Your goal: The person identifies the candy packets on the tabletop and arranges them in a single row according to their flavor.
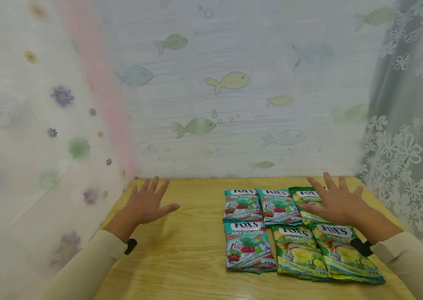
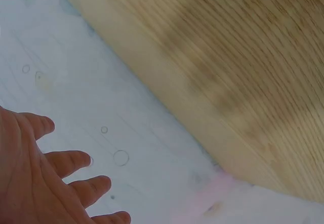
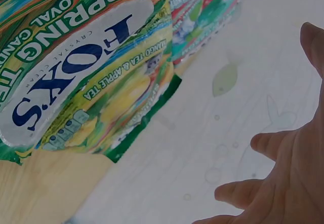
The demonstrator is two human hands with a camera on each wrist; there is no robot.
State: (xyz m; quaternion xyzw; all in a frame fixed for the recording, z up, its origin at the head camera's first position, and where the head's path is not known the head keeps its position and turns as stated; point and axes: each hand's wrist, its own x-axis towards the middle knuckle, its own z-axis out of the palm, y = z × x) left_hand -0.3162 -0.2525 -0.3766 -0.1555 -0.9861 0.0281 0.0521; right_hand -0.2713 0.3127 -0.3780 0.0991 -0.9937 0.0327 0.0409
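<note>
My left hand [image 1: 145,206] is held with fingers spread above the left part of the wooden table [image 1: 181,258], holding nothing. My right hand [image 1: 336,204], also spread and holding nothing, is over the far right bag of Fox's Spring Tea candy [image 1: 314,218], hiding part of it. Two more yellow-green Spring Tea bags [image 1: 301,252] lie side by side in the front row. Teal Fox's Mint Blossom candy bags lie on the left of the group: two at the back [image 1: 242,206] and one in front [image 1: 249,248]. In the right wrist view, my palm is apart from the Spring Tea bag [image 3: 91,57].
A fish-print sheet [image 1: 230,125] hangs behind the table's far edge. Flower-print fabric [image 1: 46,166] stands along the left, and a sheer curtain with white flowers [image 1: 406,154] along the right. Dark bands [image 1: 131,246] circle both wrists.
</note>
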